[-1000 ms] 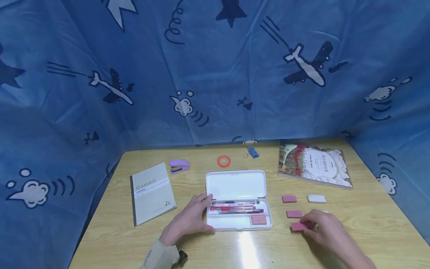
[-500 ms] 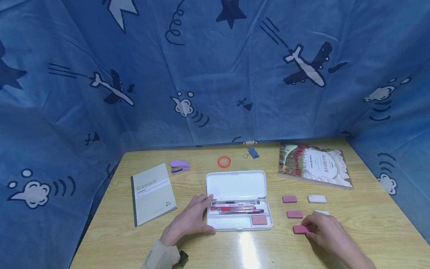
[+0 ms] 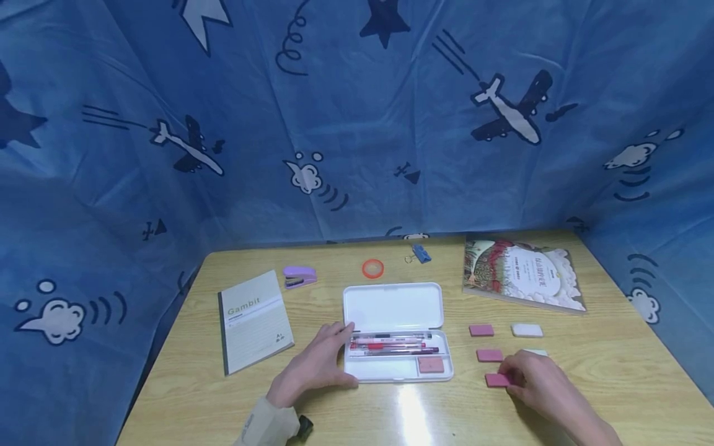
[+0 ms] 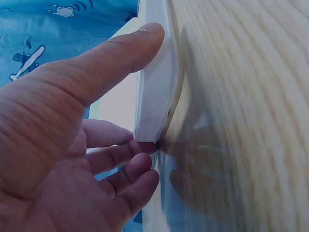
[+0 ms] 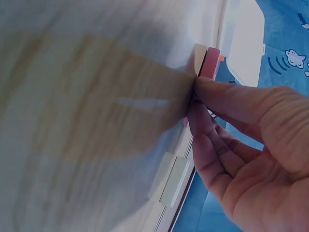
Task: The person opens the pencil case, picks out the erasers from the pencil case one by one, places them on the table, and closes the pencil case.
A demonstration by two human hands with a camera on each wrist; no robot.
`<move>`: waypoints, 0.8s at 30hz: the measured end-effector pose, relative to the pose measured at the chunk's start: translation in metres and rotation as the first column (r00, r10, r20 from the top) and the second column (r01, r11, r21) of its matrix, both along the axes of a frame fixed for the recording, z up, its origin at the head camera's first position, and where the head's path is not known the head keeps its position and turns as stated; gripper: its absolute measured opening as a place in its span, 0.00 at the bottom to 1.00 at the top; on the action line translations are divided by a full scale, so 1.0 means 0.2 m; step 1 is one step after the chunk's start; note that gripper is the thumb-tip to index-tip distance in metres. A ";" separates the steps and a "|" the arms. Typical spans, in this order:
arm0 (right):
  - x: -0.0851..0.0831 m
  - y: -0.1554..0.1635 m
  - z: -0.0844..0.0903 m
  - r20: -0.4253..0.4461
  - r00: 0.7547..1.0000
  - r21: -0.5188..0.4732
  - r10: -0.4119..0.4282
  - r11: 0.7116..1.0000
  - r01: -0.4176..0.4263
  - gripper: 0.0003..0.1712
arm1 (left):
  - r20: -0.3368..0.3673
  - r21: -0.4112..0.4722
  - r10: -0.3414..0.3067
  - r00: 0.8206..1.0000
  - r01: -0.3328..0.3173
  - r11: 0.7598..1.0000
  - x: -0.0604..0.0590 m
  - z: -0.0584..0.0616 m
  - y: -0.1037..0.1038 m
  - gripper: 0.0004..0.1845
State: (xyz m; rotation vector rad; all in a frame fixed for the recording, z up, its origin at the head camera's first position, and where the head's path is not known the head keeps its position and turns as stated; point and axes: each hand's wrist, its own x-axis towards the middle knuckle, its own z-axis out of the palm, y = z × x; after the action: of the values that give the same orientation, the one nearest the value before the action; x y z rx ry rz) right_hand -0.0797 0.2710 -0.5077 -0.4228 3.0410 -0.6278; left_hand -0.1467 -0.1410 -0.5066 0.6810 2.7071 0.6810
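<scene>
A white pencil case (image 3: 393,306) lies open mid-table, with several pens (image 3: 390,344) and a pink eraser (image 3: 431,365) in its tray. My left hand (image 3: 319,364) holds the case's left end, thumb on the rim (image 4: 155,92) and fingers round the corner. To the right, my right hand (image 3: 532,381) pinches the nearest pink eraser (image 3: 495,380) (image 5: 210,62) on the tabletop, thumb and fingers at its right end. Two more pink erasers (image 3: 489,355) (image 3: 481,330) lie just beyond it.
A white eraser (image 3: 527,330) lies past my right hand, and another (image 3: 537,352) peeks out behind it. A Gambit notebook (image 3: 253,319) lies at the left and a picture book (image 3: 521,272) at the back right. A purple stapler (image 3: 299,276), orange tape ring (image 3: 372,268) and blue clip (image 3: 421,253) sit at the back. Blue cloth walls surround the table.
My right hand has drawn the nearest pink eraser slightly toward me on the table. The left hand and the case have not moved.
</scene>
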 end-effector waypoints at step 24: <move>-0.07 -0.48 0.15 -0.133 0.984 0.045 0.117 0.993 -0.112 0.16 | 0.016 0.002 0.011 1.000 -0.011 1.000 0.00 -0.01 0.00 0.60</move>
State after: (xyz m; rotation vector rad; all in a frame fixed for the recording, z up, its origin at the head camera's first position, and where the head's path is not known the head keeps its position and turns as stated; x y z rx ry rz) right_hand -0.0939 0.1749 -0.4786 -0.6604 3.1201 -0.5581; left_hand -0.1471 -0.1416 -0.5077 0.6587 2.6982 0.6894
